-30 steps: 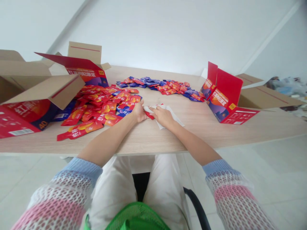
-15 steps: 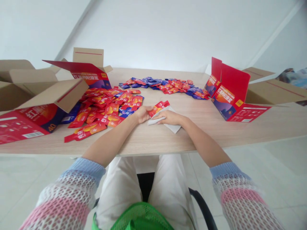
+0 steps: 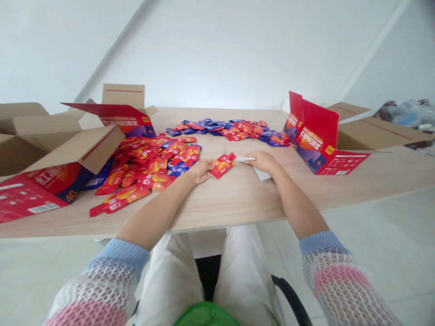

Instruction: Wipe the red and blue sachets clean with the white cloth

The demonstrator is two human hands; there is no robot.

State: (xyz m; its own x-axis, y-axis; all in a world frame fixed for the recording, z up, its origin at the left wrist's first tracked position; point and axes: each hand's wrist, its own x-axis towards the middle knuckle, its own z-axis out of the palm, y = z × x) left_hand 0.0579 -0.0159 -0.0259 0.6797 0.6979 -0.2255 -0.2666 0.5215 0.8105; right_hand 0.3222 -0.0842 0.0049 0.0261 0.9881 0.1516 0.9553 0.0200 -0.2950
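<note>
My left hand [image 3: 201,170] pinches the near end of a red sachet [image 3: 222,165] that lies on the wooden table [image 3: 238,194]. My right hand [image 3: 263,160] is closed on a white cloth [image 3: 261,173], its folded end poking out toward the sachet's far tip. The two hands are a sachet's length apart. A heap of red and blue sachets [image 3: 149,160] lies just left of my left hand.
A second spread of blue and red sachets [image 3: 234,127] lies at the table's back. Open cardboard and red printed boxes [image 3: 68,145] stand on the left, another red box [image 3: 316,140] and a cardboard carton [image 3: 374,131] on the right.
My right hand has slid right with the cloth, off the sachet. The sachet, covered a second ago, now lies in full view, still held by my left hand.
</note>
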